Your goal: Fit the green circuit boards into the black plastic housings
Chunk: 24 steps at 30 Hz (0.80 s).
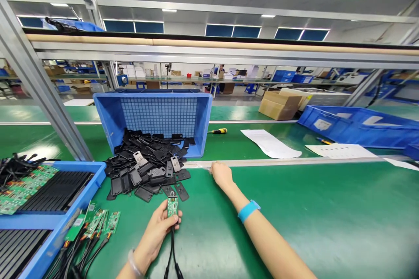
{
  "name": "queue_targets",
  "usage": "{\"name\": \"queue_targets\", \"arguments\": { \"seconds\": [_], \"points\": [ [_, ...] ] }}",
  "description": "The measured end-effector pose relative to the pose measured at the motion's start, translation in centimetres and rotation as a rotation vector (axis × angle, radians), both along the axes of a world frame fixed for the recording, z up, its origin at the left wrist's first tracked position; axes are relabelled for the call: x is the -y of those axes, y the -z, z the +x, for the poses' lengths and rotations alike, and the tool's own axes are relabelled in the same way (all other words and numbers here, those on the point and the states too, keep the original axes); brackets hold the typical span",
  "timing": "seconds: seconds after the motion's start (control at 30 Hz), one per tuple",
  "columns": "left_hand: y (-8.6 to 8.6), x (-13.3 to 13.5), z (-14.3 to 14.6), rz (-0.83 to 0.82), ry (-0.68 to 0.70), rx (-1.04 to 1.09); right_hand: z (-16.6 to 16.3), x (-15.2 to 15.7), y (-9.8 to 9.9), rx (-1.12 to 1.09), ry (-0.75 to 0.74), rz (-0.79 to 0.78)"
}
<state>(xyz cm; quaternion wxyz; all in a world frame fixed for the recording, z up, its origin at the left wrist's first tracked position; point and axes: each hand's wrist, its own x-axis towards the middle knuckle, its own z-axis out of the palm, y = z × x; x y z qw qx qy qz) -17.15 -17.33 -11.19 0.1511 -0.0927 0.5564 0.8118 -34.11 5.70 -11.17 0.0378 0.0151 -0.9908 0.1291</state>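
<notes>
My left hand [157, 226] is closed around a small green circuit board [172, 206], thumb on its face, with two black cables hanging down toward me. A thin metal loop shows at the board's top end. My right hand [221, 175], with a blue wristband on its arm, reaches to the pale strip [262, 162] across the bench. Its fingers are pinched together, and what they hold, if anything, is unclear. Beyond my left hand lies a heap of black plastic case parts [153, 157], spilling from a tipped blue crate [207, 126].
At left, a blue tray [77, 209] holds black cases and boards; more cabled circuit boards [98, 222] lie beside it. A yellow-black screwdriver [220, 131], paper sheets [270, 143], a cardboard box [278, 104] and a blue bin [353, 126] sit farther back. A metal frame post [49, 83] rises at left.
</notes>
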Motion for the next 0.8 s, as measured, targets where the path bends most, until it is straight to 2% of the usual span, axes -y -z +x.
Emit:
{"name": "queue_targets", "arguments": {
  "seconds": [0.13, 0.2, 0.3, 0.43, 0.53, 0.6, 0.7, 0.73, 0.8],
  "points": [
    [0.4, 0.0, 0.0, 0.034, -0.053, 0.012, 2.4, 3.7, -0.7, 0.014, -0.176, -0.069],
    [0.7, 0.1, -0.1, 0.031, -0.063, 0.017, 4.0, 5.9, -0.5, 0.06, -0.291, -0.13],
    [0.9, 0.1, -0.3, 0.014, -0.045, 0.035, 6.3, 8.2, 0.0, 0.09, -0.383, -0.131],
    [0.7, 0.0, -0.3, -0.005, -0.041, 0.075, 7.8, 8.6, -0.4, 0.113, -0.405, -0.105],
    [0.5, -0.2, -0.1, 0.044, -0.055, 0.092, 8.4, 7.4, -1.2, 0.096, -0.391, -0.182],
    [0.6, -0.3, 0.0, 0.078, -0.043, 0.072, 9.0, 6.6, -1.4, 0.097, -0.403, -0.423],
    [0.7, -0.4, 0.1, 0.073, 0.034, 0.022, 10.4, 6.0, -1.1, 0.156, -0.435, -0.977],
    [0.7, -0.4, 0.2, 0.06, 0.064, 0.003, 10.9, 6.0, -0.9, 0.176, -0.445, -1.108],
    [0.7, -0.3, 0.2, 0.039, 0.114, -0.03, 11.8, 6.3, -0.2, 0.209, -0.456, -1.22]
  ]
}}
